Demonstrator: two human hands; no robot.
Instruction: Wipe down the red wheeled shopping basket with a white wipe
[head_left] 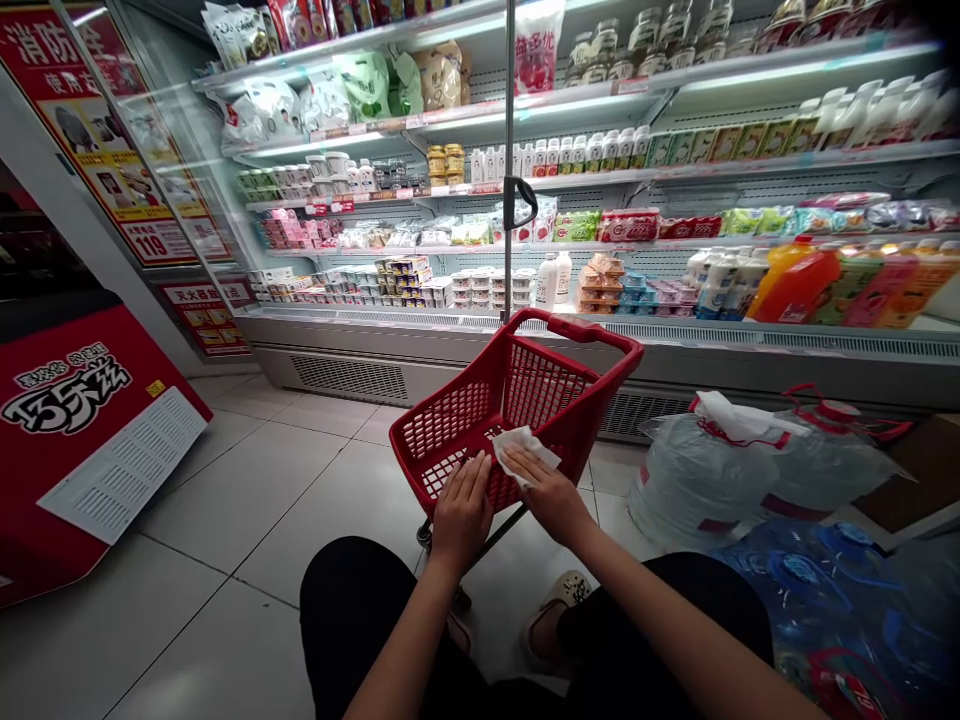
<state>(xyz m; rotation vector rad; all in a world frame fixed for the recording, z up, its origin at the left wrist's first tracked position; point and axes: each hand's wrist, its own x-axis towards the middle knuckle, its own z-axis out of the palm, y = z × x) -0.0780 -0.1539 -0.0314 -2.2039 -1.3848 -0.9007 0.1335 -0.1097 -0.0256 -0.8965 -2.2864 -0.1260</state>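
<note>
A red plastic shopping cart with a perforated basket stands in front of my knees, its handle pointing away from me. My left hand lies on the basket's near side, fingers stretched out and close together, with nothing seen in it. Just right of it, my right hand presses a white cloth or tissue against the cart's near right rim. The fingers lie over the cloth, which sticks out around them. Both palms are hidden.
An open refrigerated shelf unit with dairy goods and drinks spans the back. A red freezer stands at left. Bagged large bottles and blue-capped water bottles crowd the right floor. My shoes are under the cart.
</note>
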